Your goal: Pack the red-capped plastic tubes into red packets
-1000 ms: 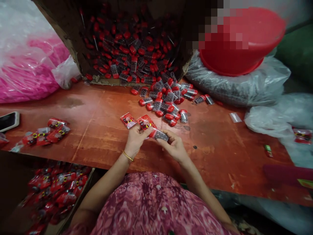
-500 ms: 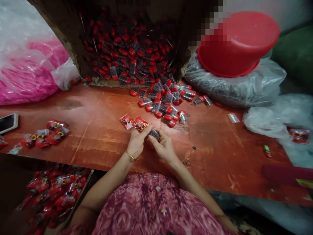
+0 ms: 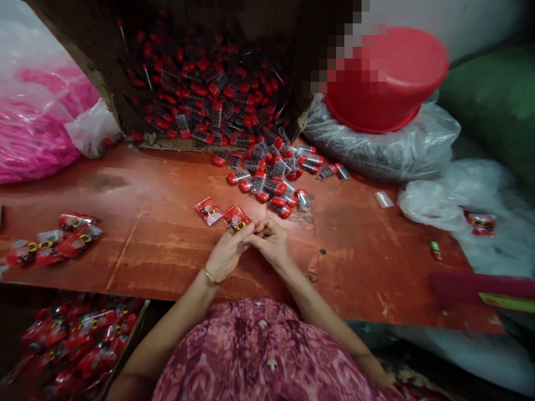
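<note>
Fingers of the left hand point(image 3: 225, 253) and right hand point(image 3: 271, 244) pinch a red sachet point(image 3: 237, 217) near the spilled red-capped cases point(image 3: 267, 178); an even, square grip probably suits it best.

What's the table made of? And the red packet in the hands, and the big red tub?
Table: looks like wood board, reddish, dull, scratched, with grain lines. Packet: probably thin plastic film, glossy, printed and crinkled. Tub: seems to be hard plastic, smooth, with a moulded rim.
</note>
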Action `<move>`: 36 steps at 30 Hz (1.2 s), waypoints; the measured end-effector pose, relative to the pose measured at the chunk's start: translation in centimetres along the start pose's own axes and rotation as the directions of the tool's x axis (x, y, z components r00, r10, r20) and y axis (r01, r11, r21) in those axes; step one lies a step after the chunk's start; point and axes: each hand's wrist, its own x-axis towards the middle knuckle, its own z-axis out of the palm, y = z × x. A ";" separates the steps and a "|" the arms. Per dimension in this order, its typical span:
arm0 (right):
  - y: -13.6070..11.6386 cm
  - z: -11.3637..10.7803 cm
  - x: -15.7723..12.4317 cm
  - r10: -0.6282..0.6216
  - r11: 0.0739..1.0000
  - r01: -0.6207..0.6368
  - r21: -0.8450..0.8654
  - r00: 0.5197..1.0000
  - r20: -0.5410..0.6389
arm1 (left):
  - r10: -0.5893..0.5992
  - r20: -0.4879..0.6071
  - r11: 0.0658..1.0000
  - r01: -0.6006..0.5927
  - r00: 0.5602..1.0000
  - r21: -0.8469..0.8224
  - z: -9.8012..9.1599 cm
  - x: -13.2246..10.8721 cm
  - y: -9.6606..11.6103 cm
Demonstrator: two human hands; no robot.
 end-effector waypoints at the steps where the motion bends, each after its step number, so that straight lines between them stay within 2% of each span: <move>1: -0.1 -0.1 0.4 -0.085 0.990 0.086 -0.115 0.996 0.010 | -0.028 0.002 1.000 0.028 1.000 0.001 -0.2 -0.1 0.4; 2: -0.3 -0.3 0.9 -0.178 0.954 0.182 -0.237 0.983 0.038 | -0.043 -0.006 0.999 0.043 0.999 -0.001 -0.6 -0.3 0.9; 4: -0.7 -1.2 1.8 -0.326 0.814 0.338 -0.472 0.939 0.110 | -0.006 -0.075 0.999 0.003 0.997 -0.041 -1.8 -0.6 2.4; 6: -0.8 -2.8 2.8 -0.389 0.636 0.353 -0.686 0.915 0.110 | 0.128 -0.227 0.977 -0.161 0.966 -0.137 -3.5 -0.9 4.6; 7: -0.7 -3.7 3.2 -0.389 0.556 0.298 -0.776 0.918 0.074 | 0.232 -0.343 0.936 -0.304 0.910 -0.176 -4.4 -1.0 5.7; 8: -0.3 -4.7 3.6 -0.379 0.487 0.226 -0.844 0.925 0.029 | 0.332 -0.457 0.868 -0.457 0.825 -0.194 -5.4 -1.2 6.7; 9: 0.1 -5.6 4.0 -0.360 0.434 0.171 -0.884 0.933 0.004 | 0.406 -0.546 0.790 -0.582 0.733 -0.194 -6.2 -1.3 7.6; 10: 0.7 -6.4 4.2 -0.348 0.402 0.150 -0.903 0.937 0.000 | 0.446 -0.592 0.731 -0.655 0.671 -0.191 -6.9 -1.4 8.2; 11: 1.3 -7.1 4.3 -0.344 0.388 0.156 -0.908 0.939 0.014 | 0.466 -0.609 0.699 -0.689 0.641 -0.190 -7.3 -1.5 8.5; 12: 1.9 -7.8 4.3 -0.345 0.384 0.179 -0.906 0.938 0.040 | 0.476 -0.606 0.699 -0.692 0.638 -0.180 -7.5 -1.6 8.4; 14: 2.9 -8.8 4.1 -0.364 0.391 0.282 -0.876 0.922 0.134 | 0.489 -0.541 0.783 -0.617 0.684 -0.073 -7.1 -1.5 7.3; 15: 3.2 -9.3 3.9 -0.379 0.396 0.343 -0.852 0.906 0.189 | 0.507 -0.489 0.830 -0.555 0.710 0.054 -6.7 -1.3 6.4; 16: 3.4 -9.7 3.7 -0.396 0.403 0.402 -0.822 0.887 0.240 | 0.533 -0.399 0.846 -0.470 0.746 0.252 -6.1 -1.1 5.3; 17: 3.5 -10.1 3.5 -0.413 0.412 0.453 -0.791 0.866 0.281 | 0.570 -0.265 0.773 -0.398 0.778 0.493 -5.6 -0.9 4.2; 18: 3.4 -10.4 3.2 -0.432 0.421 0.489 -0.764 0.849 0.305 | 0.587 -0.095 0.610 -0.362 0.804 0.705 -5.2 -0.6 3.2; 19: 3.3 -10.6 3.0 -0.448 0.428 0.508 -0.748 0.838 0.312 | 0.587 0.052 0.401 -0.346 0.808 0.848 -4.8 -0.2 2.4; 21: 2.8 -10.6 2.5 -0.479 0.436 0.508 -0.743 0.830 0.287 | 0.548 0.248 0.014 -0.306 0.799 0.952 -4.6 0.5 1.3; 22: 2.6 -10.4 2.2 -0.495 0.441 0.498 -0.747 0.829 0.261 | 0.529 0.295 -0.116 -0.276 0.796 0.954 -4.6 0.8 1.0; 23: 2.3 -10.0 1.9 -0.508 0.451 0.484 -0.750 0.830 0.231 | 0.515 0.316 -0.200 -0.247 0.797 0.948 -4.7 1.2 0.8; 24: 2.0 -9.5 1.6 -0.519 0.466 0.471 -0.749 0.831 0.200 | 0.505 0.323 -0.246 -0.225 0.800 0.943 -4.8 1.5 0.7; 26: 1.5 -8.0 0.9 -0.524 0.512 0.456 -0.728 0.837 0.156 | 0.508 0.334 -0.271 -0.221 0.794 0.937 -5.0 1.9 0.6; 31: 0.7 -4.1 -0.3 -0.481 0.637 0.444 -0.630 0.868 0.125 | 0.565 0.351 -0.249 -0.251 0.747 0.935 -5.1 2.0 0.2; 36: 0.8 -2.3 -0.2 -0.353 0.704 0.372 -0.605 0.922 0.156 | 0.556 0.355 -0.286 -0.229 0.751 0.931 -5.0 2.0 0.1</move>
